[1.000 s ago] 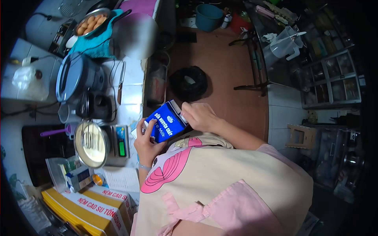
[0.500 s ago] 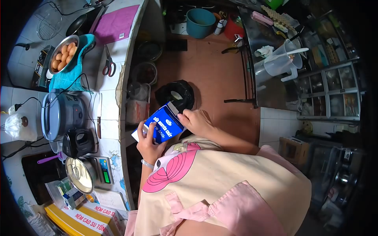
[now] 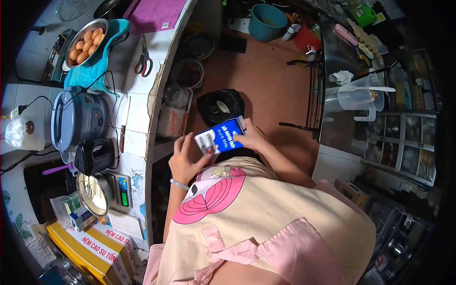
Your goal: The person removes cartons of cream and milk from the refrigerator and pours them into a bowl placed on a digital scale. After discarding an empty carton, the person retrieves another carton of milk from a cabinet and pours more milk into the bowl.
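A blue and white milk carton [image 3: 222,137] is held in front of the apron, tilted, with its printed side facing up. My right hand [image 3: 251,138] grips its top end, the thumb lying on the blue face. At the carton's white end is my left hand [image 3: 186,156], its fingers apart and raised, with the thumb near or against the carton's edge. Beyond the carton, a bin lined with a black bag [image 3: 205,105] stands on the floor.
On the left counter are a bowl of eggs [image 3: 87,46], scissors [image 3: 143,62], a rice cooker [image 3: 80,121], a black mixer [image 3: 96,156], a metal bowl [image 3: 93,195] beside a scale [image 3: 123,191], and a knife [image 3: 123,137]. A plastic jug [image 3: 356,95] stands right.
The carton has turned flatter and moved slightly right, showing its white end. My left hand has loosened from its face and drawn back left. The view has shifted.
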{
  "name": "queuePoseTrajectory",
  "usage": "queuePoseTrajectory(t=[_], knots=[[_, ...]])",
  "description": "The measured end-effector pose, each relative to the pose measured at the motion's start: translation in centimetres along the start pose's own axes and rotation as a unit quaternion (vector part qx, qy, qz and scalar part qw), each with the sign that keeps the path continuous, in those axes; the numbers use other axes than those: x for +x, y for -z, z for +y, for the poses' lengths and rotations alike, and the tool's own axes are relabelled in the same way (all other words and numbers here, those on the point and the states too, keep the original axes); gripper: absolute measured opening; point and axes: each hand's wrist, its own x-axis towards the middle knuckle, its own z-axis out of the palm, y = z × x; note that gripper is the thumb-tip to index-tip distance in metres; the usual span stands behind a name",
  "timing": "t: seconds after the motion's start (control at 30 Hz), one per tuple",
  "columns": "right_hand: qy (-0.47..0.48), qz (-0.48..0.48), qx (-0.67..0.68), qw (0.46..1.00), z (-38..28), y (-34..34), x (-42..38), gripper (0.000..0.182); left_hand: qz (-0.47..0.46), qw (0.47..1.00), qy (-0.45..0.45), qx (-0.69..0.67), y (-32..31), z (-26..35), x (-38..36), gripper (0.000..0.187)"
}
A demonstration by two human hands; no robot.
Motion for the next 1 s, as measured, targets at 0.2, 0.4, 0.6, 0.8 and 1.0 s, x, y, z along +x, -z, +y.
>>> queuePoseTrajectory(t=[0.2, 0.4, 0.6, 0.8, 1.0], knots=[[-0.148, 0.064, 0.045, 0.986, 7.8, -3.5, 7.5, 0.080, -0.044, 0.993, 0.065, 0.083, 0.9, -4.7, -3.6, 0.048], [-0.176, 0.099, -0.030, 0.979, 4.2, -4.5, 12.5, 0.084, -0.132, 0.977, 0.092, 0.142, 1.2, -6.5, -8.5, 0.042], [-0.098, 0.116, -0.097, 0.984, 2.4, -7.9, 17.4, 0.087, -0.105, 0.974, 0.134, 0.151, 1.3, -6.3, -11.3, 0.043], [-0.156, 0.076, -0.129, 0.976, 3.1, -9.6, 16.4, 0.087, -0.102, 0.970, 0.163, 0.148, 1.8, -5.6, -13.0, 0.043], [0.000, -0.055, -0.162, 0.985, 14.6, -10.5, 11.3, 0.056, -0.127, 0.981, 0.098, 0.111, 2.3, -5.4, -11.0, 0.043]])
